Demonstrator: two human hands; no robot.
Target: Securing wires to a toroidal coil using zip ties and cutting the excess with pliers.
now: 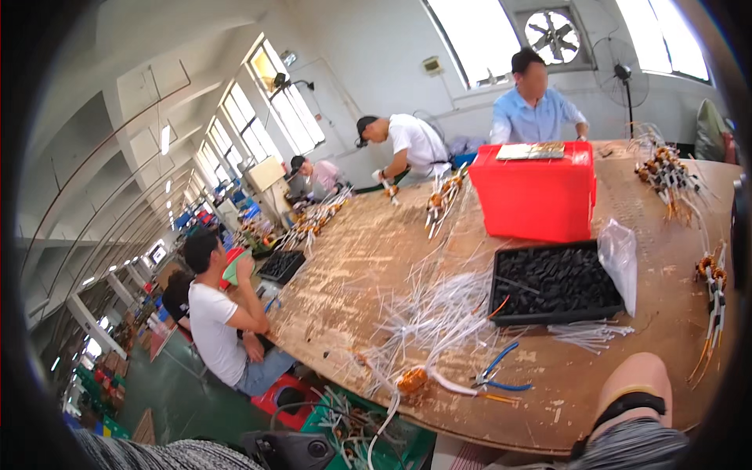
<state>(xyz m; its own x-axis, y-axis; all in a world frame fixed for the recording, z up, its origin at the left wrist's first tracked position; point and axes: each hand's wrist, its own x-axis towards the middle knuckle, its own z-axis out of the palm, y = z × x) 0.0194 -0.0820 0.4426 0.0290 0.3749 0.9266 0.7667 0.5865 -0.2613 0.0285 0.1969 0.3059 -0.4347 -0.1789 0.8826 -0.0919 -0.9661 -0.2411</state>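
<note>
Near the front edge of the brown wooden tabletop [337,317], the orange wire-wound coil [411,381] should handle as firm and compact, best gripped by its body, not its flexible white-sleeved leads [453,385]; the right hand's [636,379] grip cannot be determined, the left hand being out of view.

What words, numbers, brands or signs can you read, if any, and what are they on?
None that I can read.
Flat silvery rectangular item on the red plastic box: any print is too blurred.
Small yellowish wall box: too small.
Blue-handled metal pliers: no readable marks.
</note>
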